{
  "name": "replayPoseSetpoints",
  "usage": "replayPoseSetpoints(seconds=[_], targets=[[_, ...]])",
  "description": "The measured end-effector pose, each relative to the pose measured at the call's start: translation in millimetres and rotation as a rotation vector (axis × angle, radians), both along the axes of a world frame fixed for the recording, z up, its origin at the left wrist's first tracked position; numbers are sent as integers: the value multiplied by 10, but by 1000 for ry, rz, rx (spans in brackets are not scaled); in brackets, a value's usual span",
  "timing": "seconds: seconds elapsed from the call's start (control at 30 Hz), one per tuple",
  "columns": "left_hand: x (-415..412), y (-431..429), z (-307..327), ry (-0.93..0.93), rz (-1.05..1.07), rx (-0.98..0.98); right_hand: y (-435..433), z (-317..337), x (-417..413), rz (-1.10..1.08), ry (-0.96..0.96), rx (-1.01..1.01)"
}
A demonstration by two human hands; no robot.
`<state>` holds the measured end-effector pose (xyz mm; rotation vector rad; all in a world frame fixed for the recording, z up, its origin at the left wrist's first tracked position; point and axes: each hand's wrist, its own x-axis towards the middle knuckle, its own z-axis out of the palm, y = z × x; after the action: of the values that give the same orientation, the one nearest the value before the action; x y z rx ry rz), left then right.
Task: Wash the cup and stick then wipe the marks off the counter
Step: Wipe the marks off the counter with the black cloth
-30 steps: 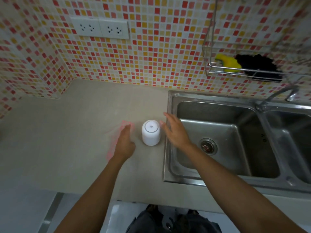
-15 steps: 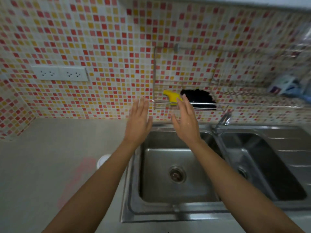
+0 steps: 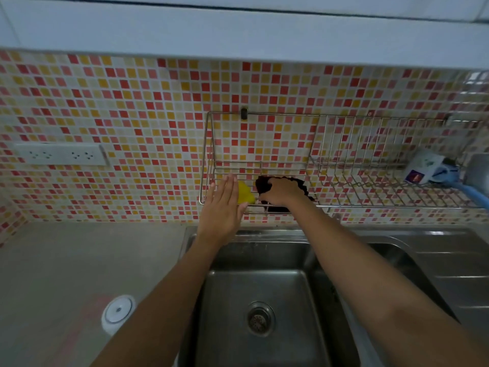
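A white cup (image 3: 117,313) stands upside down on the beige counter (image 3: 66,260), left of the sink, on faint pink marks (image 3: 76,337). On the wall hangs a wire rack (image 3: 344,165) holding a black cloth (image 3: 301,185) and a yellow sponge (image 3: 244,195). My right hand (image 3: 280,192) reaches into the rack and its fingers curl round the black cloth. My left hand (image 3: 222,207) is flat with straight fingers in front of the rack's left end, beside the yellow sponge. No stick is visible.
A steel double sink (image 3: 264,300) with a drain (image 3: 260,318) lies below my arms. White sockets (image 3: 60,154) sit on the tiled wall at left. A white packet (image 3: 426,168) and a blue-handled item (image 3: 473,194) lie at the rack's right end.
The view has risen from the counter to the wall rack. Both hands moved up and forward; my right hand has closed on the black cloth, my left hand has reached the rack's left end.
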<state>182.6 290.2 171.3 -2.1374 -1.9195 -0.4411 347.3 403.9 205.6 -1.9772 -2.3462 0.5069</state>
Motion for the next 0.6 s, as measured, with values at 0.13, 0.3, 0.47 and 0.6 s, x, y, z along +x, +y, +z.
replayPoseSetpoints(seconds=[0.13, 0.3, 0.47, 0.6], targets=[[11, 8, -9, -18, -5, -6, 30, 70, 95, 99, -54, 111], [13, 1, -4, -41, -7, -15, 101, -31, 231, 121, -93, 228], [49, -161, 46, -166, -26, -83, 107, 25, 278, 50, 181, 409], [-229, -709, -124, -328, -35, -45, -52, 173, 223, 29, 464, 639]])
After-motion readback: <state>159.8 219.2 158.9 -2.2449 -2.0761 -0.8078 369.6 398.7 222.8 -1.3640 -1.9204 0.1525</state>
